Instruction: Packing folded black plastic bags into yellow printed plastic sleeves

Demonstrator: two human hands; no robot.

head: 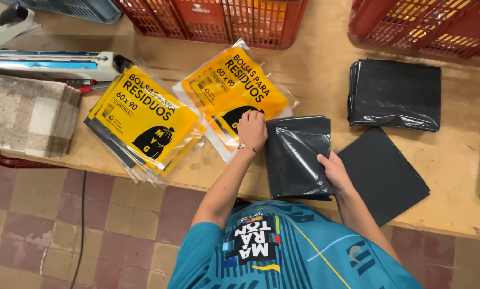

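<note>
L hand (252,129) fisted on clear yellow-label sleeve (231,91), R hand (333,170) gripping folded black bag bundle (296,155); slick plastic, bundle may unfold or snag at sleeve mouth.

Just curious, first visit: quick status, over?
Left hand on clear yellow-printed packet. Right hand grips folded black bags. Nothing between them.
</note>
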